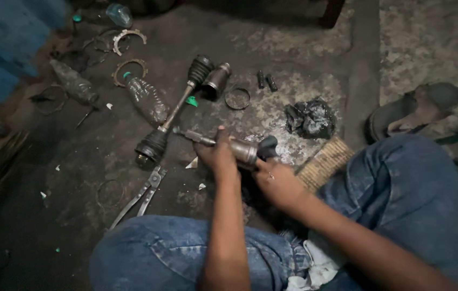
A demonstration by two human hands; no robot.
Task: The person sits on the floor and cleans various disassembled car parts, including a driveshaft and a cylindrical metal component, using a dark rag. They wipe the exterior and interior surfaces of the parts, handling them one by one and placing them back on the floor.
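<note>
Axle joint shaft (pixel 229 146), held above the greasy floor (pixel 272 64) between the knees: left hand (pixel 217 155) clenched round its stem, right hand (pixel 273 180) gripping the black boot end (pixel 267 145). Grease may let it slip and drop onto the pliers (pixel 141 197).

Joint housing (pixel 244 152) half hidden under both hands, blue object (pixel 2 59) blurred, edge-cropped.

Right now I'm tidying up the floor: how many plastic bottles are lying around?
3. One grimy bottle lies at the left, one with a green cap beside the drive shaft, and a clear one at the top edge. Others may be hidden in the dark.
</note>
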